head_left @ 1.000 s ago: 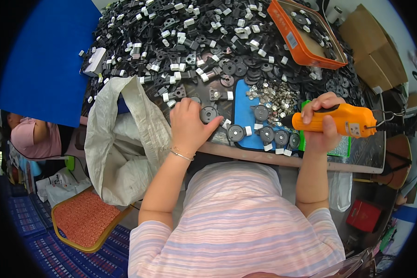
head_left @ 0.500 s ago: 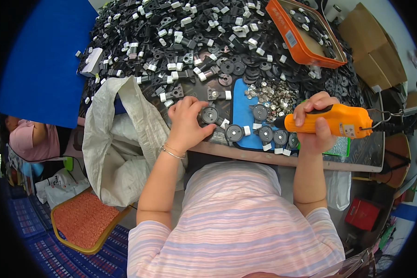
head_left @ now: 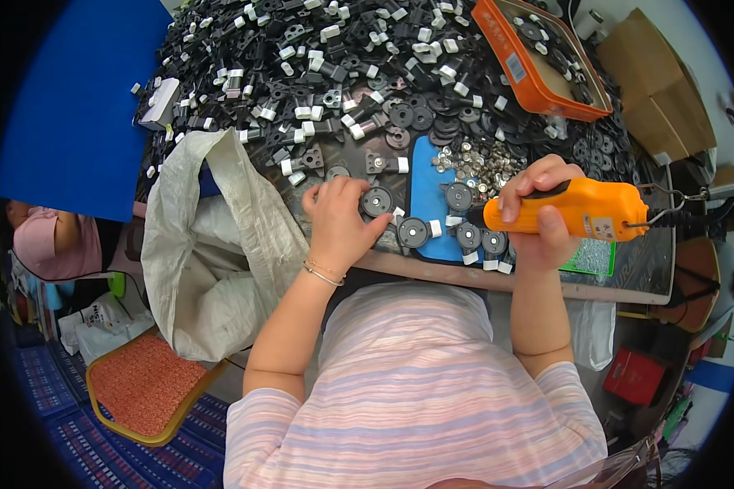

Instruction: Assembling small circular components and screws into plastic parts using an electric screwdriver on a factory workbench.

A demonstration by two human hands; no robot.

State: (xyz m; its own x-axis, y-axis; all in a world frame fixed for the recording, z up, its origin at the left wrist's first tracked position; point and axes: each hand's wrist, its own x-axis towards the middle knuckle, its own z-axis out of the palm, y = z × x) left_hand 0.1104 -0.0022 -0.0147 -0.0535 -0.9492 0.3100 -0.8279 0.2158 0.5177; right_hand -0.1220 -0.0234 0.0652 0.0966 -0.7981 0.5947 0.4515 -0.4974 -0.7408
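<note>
My left hand [head_left: 340, 218] curls around a black round wheel piece [head_left: 377, 201] with a white tab, thumb on its near side and fingers at its far-left side. My right hand [head_left: 538, 213] grips an orange electric screwdriver [head_left: 589, 210], its dark nose aimed left over the blue mat [head_left: 423, 175]. Several similar wheel pieces with white tabs lie close by, one of them [head_left: 413, 233] just right of my left hand. Beyond the screwdriver's nose sits a heap of small silver metal parts [head_left: 481, 167]. A black bracket with a white end [head_left: 386, 165] lies past my left fingers.
A large pile of black and white parts [head_left: 277, 73] covers the far table. An orange box [head_left: 538, 102] stands far right, beside a cardboard box [head_left: 656, 85]. A white woven sack [head_left: 183, 269] hangs at the left edge. A green tray [head_left: 593, 259] lies right. Another person [head_left: 57, 244] sits far left.
My left hand and the wheel piece have shifted slightly right. The screwdriver has moved a little left in my right hand, its nose now nearer the wheel pieces on the mat.
</note>
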